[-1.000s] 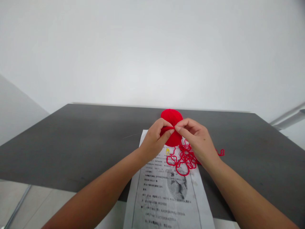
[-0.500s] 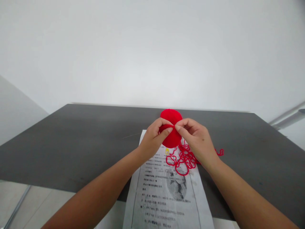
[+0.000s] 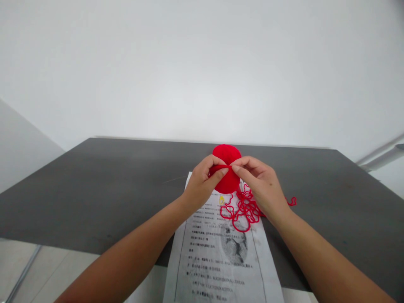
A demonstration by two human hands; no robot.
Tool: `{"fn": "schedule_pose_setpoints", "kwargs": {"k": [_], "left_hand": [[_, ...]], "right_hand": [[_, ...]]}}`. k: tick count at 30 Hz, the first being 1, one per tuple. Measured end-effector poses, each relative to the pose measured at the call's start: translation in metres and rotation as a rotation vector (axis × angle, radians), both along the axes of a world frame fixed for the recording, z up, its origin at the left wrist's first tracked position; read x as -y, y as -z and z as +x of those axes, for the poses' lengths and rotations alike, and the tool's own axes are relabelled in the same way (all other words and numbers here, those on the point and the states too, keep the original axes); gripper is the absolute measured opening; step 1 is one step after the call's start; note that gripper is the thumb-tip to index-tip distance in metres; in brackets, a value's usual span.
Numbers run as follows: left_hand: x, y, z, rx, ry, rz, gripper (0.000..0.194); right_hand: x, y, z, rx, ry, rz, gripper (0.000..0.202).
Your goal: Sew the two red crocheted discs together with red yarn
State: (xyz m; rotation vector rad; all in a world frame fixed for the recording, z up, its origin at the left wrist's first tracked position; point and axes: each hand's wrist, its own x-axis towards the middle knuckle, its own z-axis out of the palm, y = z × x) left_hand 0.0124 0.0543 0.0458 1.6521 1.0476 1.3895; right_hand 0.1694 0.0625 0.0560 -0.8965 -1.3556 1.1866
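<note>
My left hand (image 3: 204, 179) is closed, thumb and forefinger pinching the upper edge of a soft red yarn piece (image 3: 227, 182). From the other side, my right hand (image 3: 257, 174) pinches the same edge, its fingertips almost meeting those of my left. The piece has a rounded lower outline and hangs below the fingertips; its stitches are too small to make out. Just behind it shows a rounded red mass (image 3: 226, 153), seemingly a ball of yarn. Loose red yarn (image 3: 248, 208) lies tangled beneath my right hand, partly hidden by the wrist.
A printed sheet (image 3: 217, 273) with a dark round picture lies under my hands and overhangs the near edge of the dark grey table (image 3: 110, 189). On the sheet sits a small yellow thing (image 3: 221, 200), perhaps a clip. A white wall (image 3: 202, 75) stands behind.
My left hand has shifted slightly left and up. The lower edge of the red piece has risen a little. My right hand has barely moved.
</note>
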Motion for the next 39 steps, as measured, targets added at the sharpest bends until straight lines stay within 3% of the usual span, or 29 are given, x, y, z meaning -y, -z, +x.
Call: {"fn": "schedule_pose_setpoints", "kwargs": {"k": [39], "left_hand": [[-0.0007, 0.0014, 0.0006, -0.087, 0.006, 0.057, 0.009]], "right_hand": [[-0.0006, -0.0032, -0.0004, 0.111, 0.036, 0.033, 0.014]]}}
